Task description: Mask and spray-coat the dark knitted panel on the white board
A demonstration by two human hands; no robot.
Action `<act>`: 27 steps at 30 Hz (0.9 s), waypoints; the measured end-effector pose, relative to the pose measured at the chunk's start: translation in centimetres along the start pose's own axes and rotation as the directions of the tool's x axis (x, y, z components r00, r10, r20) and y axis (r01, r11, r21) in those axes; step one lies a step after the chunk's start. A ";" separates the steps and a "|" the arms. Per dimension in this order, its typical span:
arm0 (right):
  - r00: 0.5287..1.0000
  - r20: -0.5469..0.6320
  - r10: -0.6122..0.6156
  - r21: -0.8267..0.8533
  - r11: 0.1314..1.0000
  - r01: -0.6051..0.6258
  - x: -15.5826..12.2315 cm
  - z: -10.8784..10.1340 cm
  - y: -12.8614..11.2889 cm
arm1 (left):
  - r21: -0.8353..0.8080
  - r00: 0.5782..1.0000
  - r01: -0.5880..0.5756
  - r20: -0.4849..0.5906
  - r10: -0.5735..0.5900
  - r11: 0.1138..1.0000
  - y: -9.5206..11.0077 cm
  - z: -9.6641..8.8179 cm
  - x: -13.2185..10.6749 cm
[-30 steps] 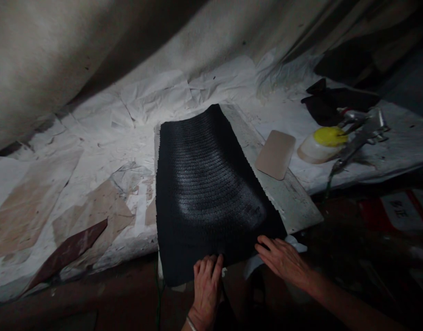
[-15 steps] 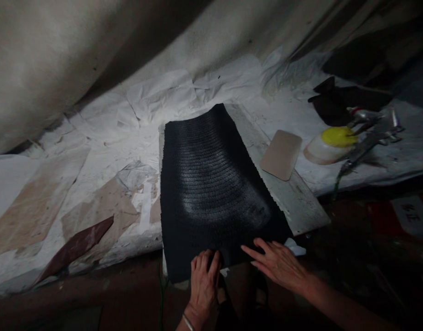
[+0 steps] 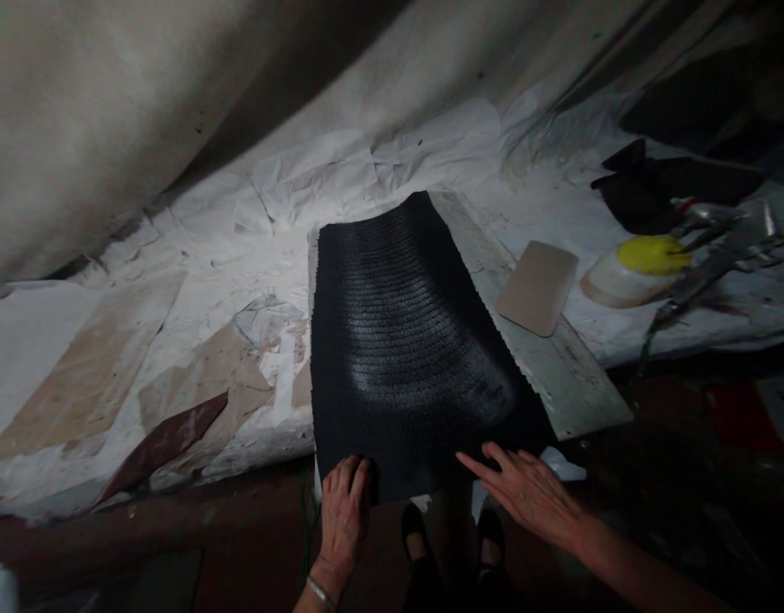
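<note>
A black sheet with jagged sides and a ridged, scale-like middle, which looks like leather (image 3: 417,340), lies on a pale board (image 3: 576,383). Whitish sheen covers the ridges. My left hand (image 3: 346,511) is at the sheet's front left edge, its fingers close together and bent over the rim; the thumb is hidden. Toward the front right corner, my right hand (image 3: 525,494) rests with fingers spread, the index finger stretched across the black surface. A crumpled white scrap (image 3: 563,465) lies beside the right hand.
A beige rounded card (image 3: 538,288) lies on the board's right side. Farther right is a spray gun (image 3: 717,247) with a yellow-and-white cup (image 3: 640,268). A dark red scrap (image 3: 165,443) hangs over the table's front edge at left. White covering (image 3: 238,204) drapes the table.
My left hand has slid left along the sheet's front edge, away from the right hand. The right hand keeps its place on the sheet. The whole view has shifted slightly.
</note>
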State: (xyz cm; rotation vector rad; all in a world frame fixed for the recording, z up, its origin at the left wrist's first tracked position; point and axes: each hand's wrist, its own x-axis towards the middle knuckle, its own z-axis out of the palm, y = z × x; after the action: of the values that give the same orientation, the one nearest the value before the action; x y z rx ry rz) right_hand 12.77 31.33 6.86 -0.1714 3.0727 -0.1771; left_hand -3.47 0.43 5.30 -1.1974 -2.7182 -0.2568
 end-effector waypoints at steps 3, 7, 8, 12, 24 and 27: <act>1.000 0.001 -0.006 -0.009 1.000 0.006 -0.2 0.4 0.1 | 0.023 0.995 0.096 -0.037 -0.095 0.995 -1.3 -0.3 -0.1; 1.000 -0.012 0.011 0.018 1.000 -0.011 -0.6 1.1 0.3 | -0.004 0.981 0.182 -0.069 -0.182 0.983 -2.3 -0.4 -0.2; 1.000 -0.017 0.020 0.027 0.999 -0.020 -0.8 1.2 0.4 | -0.010 0.980 0.187 -0.069 -0.187 0.982 -2.4 -0.3 -0.2; 0.997 -0.047 0.057 0.021 0.998 -0.056 -1.9 0.7 1.0 | 0.003 0.983 0.176 -0.059 -0.176 0.984 -2.7 0.0 -0.5; 0.776 -0.197 0.599 0.280 0.793 -0.541 -12.2 -3.2 5.3 | -0.047 0.956 0.284 -0.060 -0.287 0.958 -2.6 -0.3 -0.7; 0.646 0.037 0.762 0.548 0.525 -0.651 -12.7 -6.2 4.8 | -0.083 0.917 0.385 -0.081 -0.391 0.919 -1.8 -1.7 -0.1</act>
State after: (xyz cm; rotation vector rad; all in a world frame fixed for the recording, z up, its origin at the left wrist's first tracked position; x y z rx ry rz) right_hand 24.49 38.22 13.14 1.1978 2.8188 -0.9984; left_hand -4.59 -1.26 6.79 -0.6236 -2.8577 -0.4420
